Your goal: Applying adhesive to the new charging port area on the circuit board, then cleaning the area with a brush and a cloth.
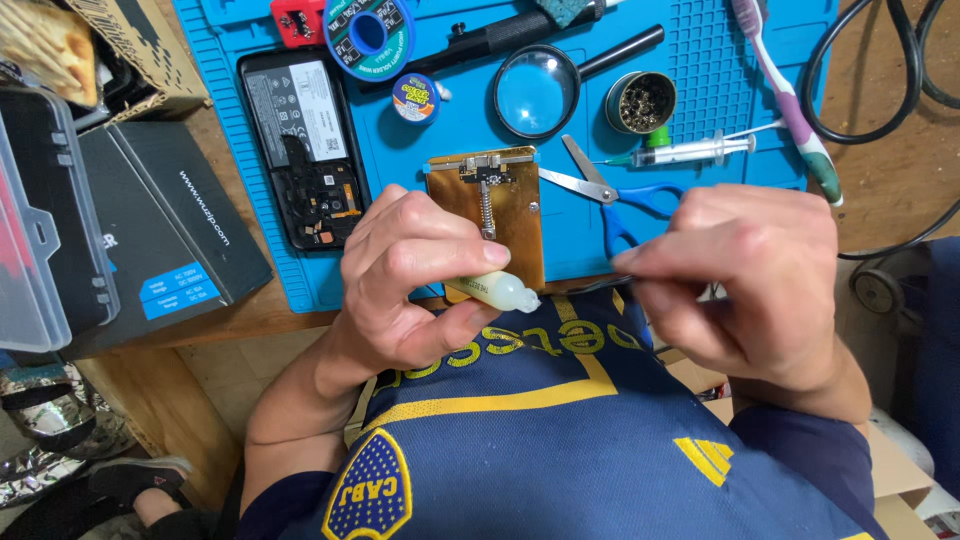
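— What have you got?
— My left hand (415, 275) grips a translucent plastic glue tube (497, 290); my right hand (745, 275) pinches thin metal tweezers (600, 285) at its nozzle.
— Underneath?
— A ribbed blue silicone mat (700, 90) on a wooden bench (900, 150).

Colours, head view: work mat (700, 90) bright blue w/ grid-dot pattern. Board holder plate (500, 215) brass-gold, silver spring at centre. Small tube (500, 291) in left hand (420, 285) translucent off-white. Thin tweezers (600, 285) in right hand (745, 275) dark grey. Opened phone (305, 145) black w/ white label. Scissors (620, 195) silver blades, blue handles. Toothbrush (785, 95) pink, white, green. Shirt (560, 440) navy w/ yellow stripes. Desk (900, 160) brown wood.
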